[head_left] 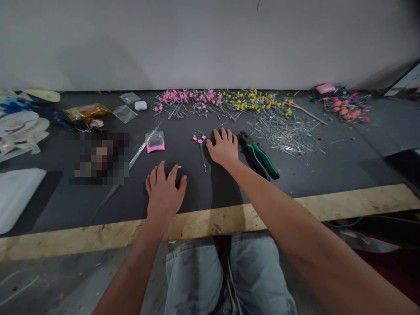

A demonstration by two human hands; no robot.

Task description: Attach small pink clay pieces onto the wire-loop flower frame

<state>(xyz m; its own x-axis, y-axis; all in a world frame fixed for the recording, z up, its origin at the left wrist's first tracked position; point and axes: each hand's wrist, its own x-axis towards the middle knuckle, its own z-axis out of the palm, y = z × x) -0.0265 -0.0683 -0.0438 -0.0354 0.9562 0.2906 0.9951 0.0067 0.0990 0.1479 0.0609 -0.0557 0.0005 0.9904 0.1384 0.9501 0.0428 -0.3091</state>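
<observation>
My left hand (166,190) rests palm down on the dark tabletop with its fingers spread. A tiny pink piece (179,166) lies at its index fingertip. My right hand (223,148) lies flat too, fingers apart. Between the hands is a wire piece with a round looped head and pink bits (199,138), its stem pointing toward me. Just right of my right hand lie green-handled pliers (260,156), jaws pointing away from me. A small clear bag with pink contents (155,142) sits beyond my left hand.
Along the back lie pink-headed wire pieces (188,97), yellow-headed ones (251,99), and a heap of bare wires (292,133). Orange and magenta pieces (348,107) are at far right. Long thin strands (138,154) lie left, near a white box (19,197). A wooden edge (210,222) borders the table.
</observation>
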